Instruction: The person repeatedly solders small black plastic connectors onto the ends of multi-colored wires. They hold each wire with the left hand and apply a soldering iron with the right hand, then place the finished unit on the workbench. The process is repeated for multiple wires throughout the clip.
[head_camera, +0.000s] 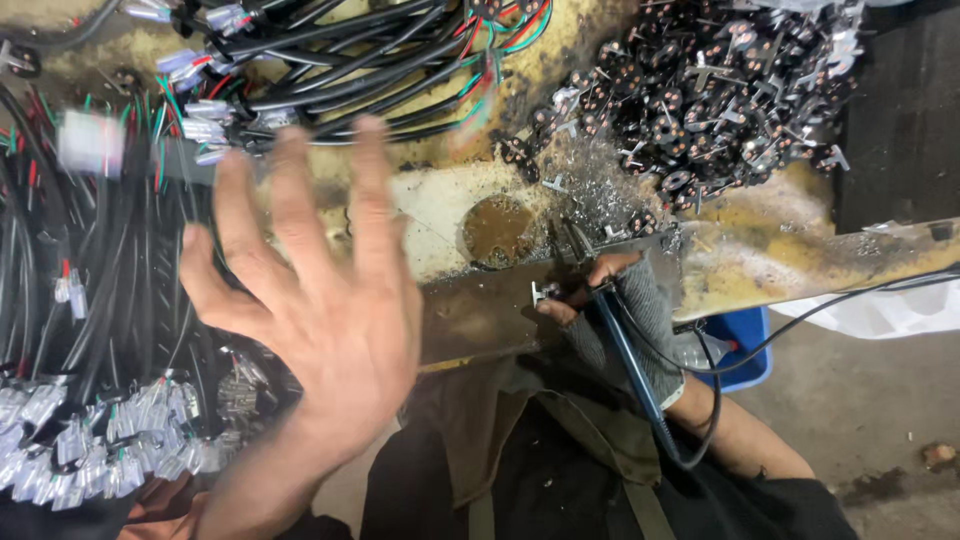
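While the left hand hovers spread, the right hand pinches the soldering iron.

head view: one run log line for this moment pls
left hand open, blurred, over wire bundles | right hand gloved, holds blue-handled tool at metal plate

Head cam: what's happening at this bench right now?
A person is at a stained, worn workbench. The right hand, in a grey fingerless glove, holds a blue-handled soldering iron against a small metal part on a metal bar. The left hand is raised, open and blurred, holding nothing, over bundles of black cable with clear connectors. A pile of small black components lies at the far right of the bench.
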